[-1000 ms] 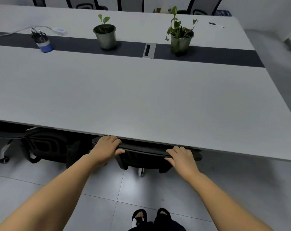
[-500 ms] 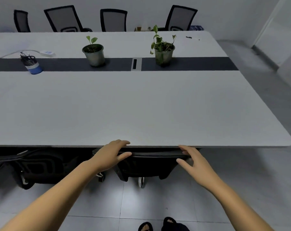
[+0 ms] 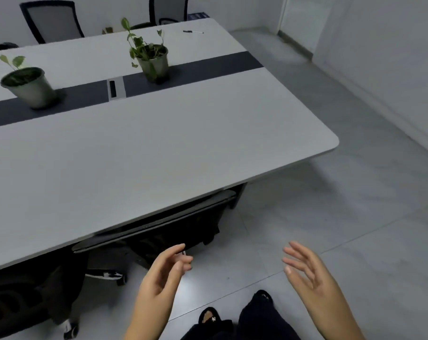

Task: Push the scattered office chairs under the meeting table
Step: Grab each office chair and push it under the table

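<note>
A black office chair [image 3: 159,224] stands tucked under the near edge of the long grey meeting table [image 3: 159,153], only its backrest top and base showing. A second black chair [image 3: 23,298] sits under the table at the lower left. My left hand [image 3: 163,271] hovers in front of the first chair's backrest, fingers relaxed, holding nothing. My right hand [image 3: 306,268] is raised over the floor to the right, fingers spread, apart from the chair. More chairs [image 3: 53,20] stand along the table's far side.
Two potted plants [image 3: 151,55] [image 3: 26,84] stand on the table's dark centre strip, and a pen [image 3: 193,32] lies near the far corner. Grey tiled floor [image 3: 343,217] stretches right to a white wall. My feet [image 3: 232,317] are at the bottom.
Both hands have let go of the chair's backrest and drawn back from the table. The view has swung to the right, bringing the table's corner and the right-hand floor into sight.
</note>
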A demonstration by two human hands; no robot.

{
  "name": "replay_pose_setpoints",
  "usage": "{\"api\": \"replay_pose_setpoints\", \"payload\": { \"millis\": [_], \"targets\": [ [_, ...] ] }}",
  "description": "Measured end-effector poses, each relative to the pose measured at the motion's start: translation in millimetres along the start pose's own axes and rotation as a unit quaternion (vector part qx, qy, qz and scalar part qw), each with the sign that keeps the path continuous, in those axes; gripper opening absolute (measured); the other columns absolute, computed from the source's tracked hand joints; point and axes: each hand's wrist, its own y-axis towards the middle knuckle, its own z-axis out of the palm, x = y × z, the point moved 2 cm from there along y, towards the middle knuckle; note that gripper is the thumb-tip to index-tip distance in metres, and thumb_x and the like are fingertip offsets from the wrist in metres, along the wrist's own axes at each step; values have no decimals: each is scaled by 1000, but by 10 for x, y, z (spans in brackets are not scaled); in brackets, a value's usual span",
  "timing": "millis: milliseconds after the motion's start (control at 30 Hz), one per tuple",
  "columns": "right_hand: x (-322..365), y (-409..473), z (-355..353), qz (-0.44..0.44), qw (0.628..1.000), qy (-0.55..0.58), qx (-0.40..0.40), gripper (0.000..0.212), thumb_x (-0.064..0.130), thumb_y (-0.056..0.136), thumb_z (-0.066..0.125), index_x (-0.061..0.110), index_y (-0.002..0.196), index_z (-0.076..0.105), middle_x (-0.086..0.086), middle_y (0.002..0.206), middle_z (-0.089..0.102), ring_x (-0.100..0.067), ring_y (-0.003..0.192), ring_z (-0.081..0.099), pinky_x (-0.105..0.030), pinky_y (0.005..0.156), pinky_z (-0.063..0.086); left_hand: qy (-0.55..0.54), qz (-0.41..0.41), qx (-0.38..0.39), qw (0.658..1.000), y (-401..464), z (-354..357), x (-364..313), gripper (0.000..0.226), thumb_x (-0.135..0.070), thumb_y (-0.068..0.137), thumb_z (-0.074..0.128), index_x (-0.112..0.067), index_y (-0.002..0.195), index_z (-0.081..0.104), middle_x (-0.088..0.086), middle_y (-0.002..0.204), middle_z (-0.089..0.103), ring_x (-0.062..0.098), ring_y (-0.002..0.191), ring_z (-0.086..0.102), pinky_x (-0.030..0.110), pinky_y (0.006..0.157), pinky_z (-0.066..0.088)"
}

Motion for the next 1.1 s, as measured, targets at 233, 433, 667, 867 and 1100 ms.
{"api": "replay_pose_setpoints", "payload": {
  "millis": [233,433,667,867,1100],
  "targets": [
    [-165,-100,-459,4,996,10,-86,42,6,84,58,34,114,52,24,112,60,2,100,59,-9,78,46,6,8,58,998,52,576,-36,32,-44,69,55,-45,100,62,0,101,67,14,89,66,31,81,51],
    [-242,97,-1171,-10,993,10,-116,45,3,83,58,32,116,51,12,107,66,0,100,60,-12,79,46,8,31,89,996,276,1358,-192,32,-43,71,55,-45,102,62,3,101,67,18,91,65,31,79,51],
    [-393,463,-2537,-27,989,0,-143,47,1,82,59,33,116,51,23,110,61,-3,100,61,-12,79,46,-8,67,87,994,450,2749,-463,33,-42,71,53,-44,102,62,1,99,68,17,87,66,32,80,52],
    [-509,806,-3406,-25,985,24,-172,46,3,83,58,38,114,52,23,110,61,-3,99,60,-10,78,45,5,69,122,990,651,3767,-661,33,-43,72,52,-41,104,61,-2,98,68,14,87,66,30,79,52],
    [-611,1559,-3992,2,984,39,-171,46,0,83,57,35,112,53,9,105,67,-3,98,61,-9,78,44,19,55,133,989,1352,4583,-762,34,-50,71,57,-44,104,60,-3,99,68,14,88,66,32,81,52]
  ]
}}
